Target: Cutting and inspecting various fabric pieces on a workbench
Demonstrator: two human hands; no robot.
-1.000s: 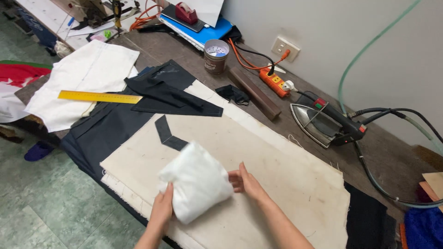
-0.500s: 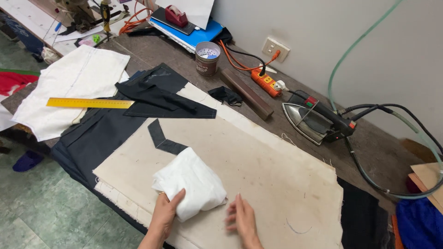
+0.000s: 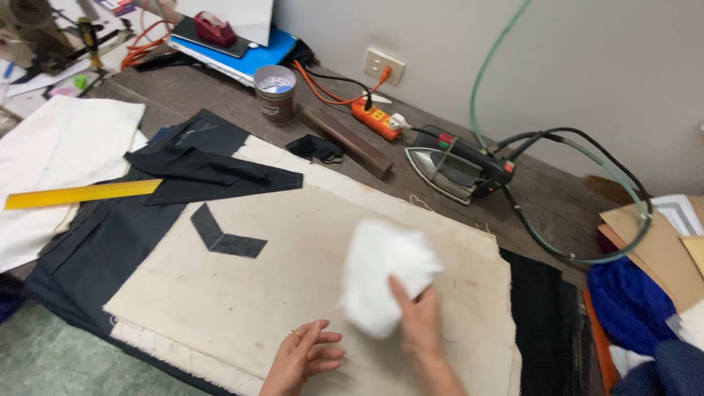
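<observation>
It was a tailoring workshop: a steam iron (image 3: pixel 458 167), a yellow ruler (image 3: pixel 81 193), dark cut fabric pieces (image 3: pixel 213 172) and a pressing cloth (image 3: pixel 293 293) covered the surface (image 3: pixel 183 92).

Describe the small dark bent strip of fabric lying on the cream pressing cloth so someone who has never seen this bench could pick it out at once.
Start at the big cream cloth covering the middle of the workbench. On its left part, left of the white fabric held by the right hand, lies the dark bent strip. Unlike the larger dark pieces under the yellow ruler, it is small, V-shaped and lies alone.
</observation>
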